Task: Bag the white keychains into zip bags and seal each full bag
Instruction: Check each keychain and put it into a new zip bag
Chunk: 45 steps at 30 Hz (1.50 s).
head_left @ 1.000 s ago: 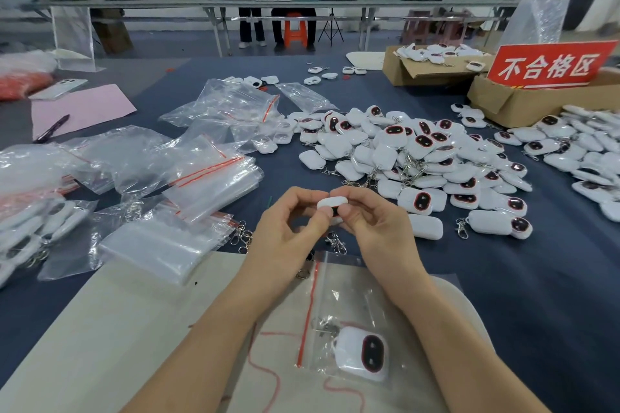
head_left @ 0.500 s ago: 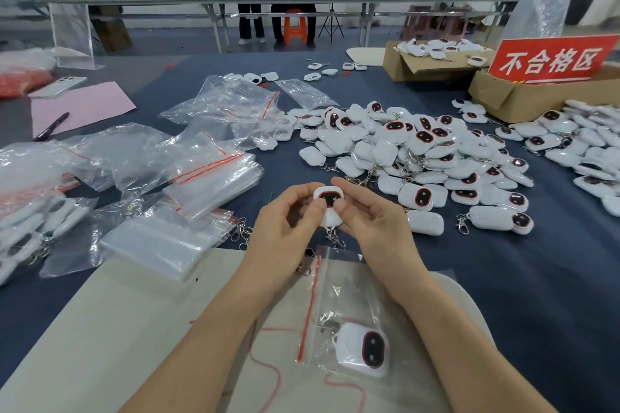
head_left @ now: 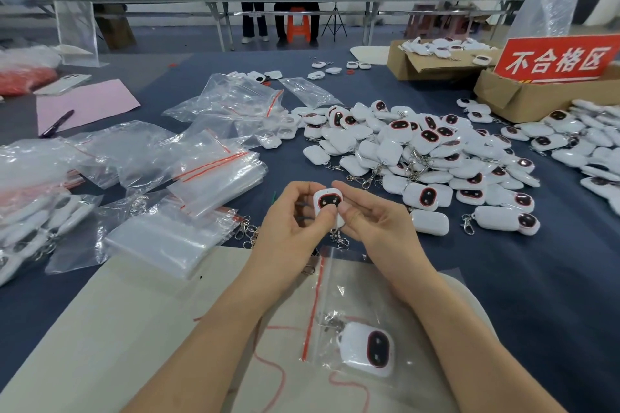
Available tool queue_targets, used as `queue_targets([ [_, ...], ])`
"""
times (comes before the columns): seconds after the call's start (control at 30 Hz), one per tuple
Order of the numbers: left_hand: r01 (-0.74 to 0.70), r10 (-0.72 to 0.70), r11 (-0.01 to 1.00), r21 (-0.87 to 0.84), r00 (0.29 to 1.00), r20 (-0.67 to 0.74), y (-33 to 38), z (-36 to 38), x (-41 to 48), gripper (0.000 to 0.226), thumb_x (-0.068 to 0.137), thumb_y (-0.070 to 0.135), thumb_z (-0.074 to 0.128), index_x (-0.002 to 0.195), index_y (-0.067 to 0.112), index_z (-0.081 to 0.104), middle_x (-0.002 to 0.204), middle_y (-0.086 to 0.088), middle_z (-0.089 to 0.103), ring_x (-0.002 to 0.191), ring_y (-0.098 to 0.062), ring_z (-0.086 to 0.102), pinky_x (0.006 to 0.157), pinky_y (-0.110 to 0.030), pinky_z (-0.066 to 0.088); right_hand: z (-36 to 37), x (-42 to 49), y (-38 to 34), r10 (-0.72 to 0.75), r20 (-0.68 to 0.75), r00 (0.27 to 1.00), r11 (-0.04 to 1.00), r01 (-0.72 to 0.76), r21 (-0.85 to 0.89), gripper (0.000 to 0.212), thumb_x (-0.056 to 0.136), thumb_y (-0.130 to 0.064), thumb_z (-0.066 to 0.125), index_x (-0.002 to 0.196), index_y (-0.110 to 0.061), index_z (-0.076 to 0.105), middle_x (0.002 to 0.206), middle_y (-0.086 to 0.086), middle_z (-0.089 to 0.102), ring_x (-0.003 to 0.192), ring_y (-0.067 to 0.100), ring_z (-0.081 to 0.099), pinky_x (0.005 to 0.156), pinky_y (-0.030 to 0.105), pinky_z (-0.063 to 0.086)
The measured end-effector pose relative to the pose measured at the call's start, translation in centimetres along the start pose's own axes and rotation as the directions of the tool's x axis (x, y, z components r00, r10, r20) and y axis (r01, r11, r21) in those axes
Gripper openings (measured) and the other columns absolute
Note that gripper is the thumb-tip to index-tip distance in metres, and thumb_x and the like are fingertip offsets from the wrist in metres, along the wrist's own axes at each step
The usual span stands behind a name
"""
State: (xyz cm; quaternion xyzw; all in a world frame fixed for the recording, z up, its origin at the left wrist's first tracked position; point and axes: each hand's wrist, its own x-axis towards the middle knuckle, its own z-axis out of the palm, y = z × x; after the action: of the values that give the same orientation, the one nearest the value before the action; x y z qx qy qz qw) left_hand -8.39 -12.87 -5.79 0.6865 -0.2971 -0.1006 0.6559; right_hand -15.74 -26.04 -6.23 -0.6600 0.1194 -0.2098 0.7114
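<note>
White keychain (head_left: 330, 200) pinched by left hand (head_left: 288, 223) and right hand (head_left: 374, 228); zip bag (head_left: 345, 288) below holds 1; large pile (head_left: 429, 151) awaits bagging

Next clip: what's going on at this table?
A person is bagging keychains. The left hand and the right hand both pinch one white keychain, dark face up, by the far end of a zip bag lying on a mat. The bag holds one bagged keychain; whether it is sealed is unclear. A pile of loose keychains lies to the right, a stack of empty bags to the left.
</note>
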Motion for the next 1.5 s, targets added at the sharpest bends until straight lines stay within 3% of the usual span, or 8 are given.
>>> queue_targets([
  [0.17,0.096,-0.097,0.986,-0.139,0.995,0.0,-0.1,-0.4,0.4,0.017,0.102,0.02,0.059,0.112,0.018,0.072,0.096,-0.003,0.077,0.082,-0.012,0.071,0.079,-0.027,0.06,-0.4,0.3,0.3,0.114,0.019,0.993,0.973,-0.116,0.201,0.025,0.099,-0.008,0.061,0.119,-0.019,0.07,0.109,0.005,0.077,0.104,0.023,0.074,0.086,0.027,0.059],
  [0.3,0.121,-0.12,0.977,-0.174,0.993,0.015,-0.2,-0.5,0.5,0.019,0.103,0.02,0.057,0.111,0.016,0.074,0.089,-0.002,0.077,0.073,-0.011,0.071,0.074,-0.023,0.059,-0.6,0.6,0.3,0.18,0.038,0.983,0.94,-0.183,0.289,0.026,0.096,-0.007,0.062,0.121,-0.007,0.069,0.111,0.013,0.076,0.106,0.029,0.073,0.094,0.037,0.058],
  [0.4,0.123,-0.123,0.975,-0.183,0.992,0.016,-0.4,-0.5,0.5,0.019,0.104,0.021,0.057,0.112,0.016,0.074,0.084,-0.001,0.075,0.071,-0.011,0.07,0.072,-0.022,0.057,-0.6,0.6,0.3,0.184,0.041,0.982,0.93,-0.188,0.317,0.026,0.097,-0.007,0.061,0.122,-0.003,0.068,0.109,0.015,0.076,0.101,0.026,0.075,0.088,0.031,0.06],
  [0.77,0.107,-0.105,0.982,-0.156,0.994,0.018,-0.6,-0.4,0.6,0.018,0.104,0.023,0.057,0.114,0.02,0.072,0.085,0.001,0.075,0.07,-0.011,0.067,0.071,-0.024,0.057,-0.4,0.5,0.4,0.157,0.005,0.988,0.945,-0.152,0.29,0.021,0.098,-0.011,0.062,0.117,-0.01,0.071,0.109,0.012,0.077,0.101,0.025,0.074,0.09,0.033,0.06],
  [0.87,0.048,-0.049,0.998,-0.037,0.999,-0.007,-0.8,-0.3,0.5,0.021,0.104,0.025,0.057,0.12,0.021,0.07,0.094,0.005,0.076,0.076,-0.009,0.07,0.078,-0.026,0.059,-0.3,0.5,0.3,0.106,-0.038,0.994,0.966,-0.094,0.24,0.022,0.097,-0.01,0.064,0.114,-0.02,0.073,0.109,0.005,0.078,0.106,0.02,0.073,0.089,0.028,0.059],
  [1.03,-0.141,0.156,0.898,0.417,0.988,-0.001,-1.0,-0.4,0.2,0.03,0.103,0.03,0.058,0.13,0.021,0.066,0.104,0.019,0.069,0.095,0.008,0.063,0.081,-0.005,0.045,-0.2,0.2,0.1,-0.014,-0.065,0.998,0.997,0.019,0.081,0.024,0.099,-0.015,0.063,0.115,-0.031,0.072,0.109,-0.01,0.077,0.107,0.004,0.07,0.093,0.015,0.051],
  [1.27,-0.252,0.232,0.756,0.604,0.966,0.112,-0.7,-0.8,-0.2,0.022,0.105,0.037,0.051,0.116,0.021,0.062,0.089,0.007,0.07,0.079,-0.011,0.064,0.075,-0.035,0.049,0.1,0.1,0.2,-0.106,-0.006,0.994,0.969,0.102,-0.224,0.034,0.101,-0.009,0.059,0.133,-0.019,0.064,0.105,-0.036,0.069,0.107,-0.014,0.062,0.089,0.003,0.043],
  [1.5,-0.274,0.226,0.641,0.717,0.96,0.165,-0.1,-1.0,-0.2,0.019,0.103,0.035,0.05,0.113,0.023,0.061,0.086,0.008,0.068,0.074,-0.014,0.06,0.068,-0.039,0.051,0.4,-0.2,0.5,-0.139,0.009,0.99,0.88,0.127,-0.457,0.043,0.1,-0.007,0.054,0.139,-0.026,0.06,0.099,0.005,0.072,0.079,0.023,0.061,0.079,0.029,0.049],
])
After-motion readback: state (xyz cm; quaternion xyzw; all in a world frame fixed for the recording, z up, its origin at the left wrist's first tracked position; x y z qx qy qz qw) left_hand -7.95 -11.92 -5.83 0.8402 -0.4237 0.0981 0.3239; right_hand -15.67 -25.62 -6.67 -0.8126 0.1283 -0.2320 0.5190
